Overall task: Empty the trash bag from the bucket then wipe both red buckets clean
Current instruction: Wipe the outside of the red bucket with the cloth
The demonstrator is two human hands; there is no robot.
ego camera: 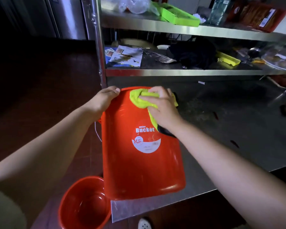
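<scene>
Red bucket (139, 162) lies on its side at the near left corner of the steel worktop (221, 129), white "water Bucket" label facing up, base toward you and overhanging the edge a little. Your left hand (104, 98) curls over the far rim, thumb on top, steadying it. Your right hand (162, 106) bunches a yellow-green cloth (139, 100) in curled fingers and presses it against the upper wall just below the rim. A thin wire handle (97, 131) hangs off the bucket's left side. Second red bucket (84, 204) stands upright on the dark floor (40, 96), just below the worktop corner, mouth open, wet sheen inside. Behind: steel shelves (172, 72) holding papers, a black bag, a green tray (178, 15), packets.
</scene>
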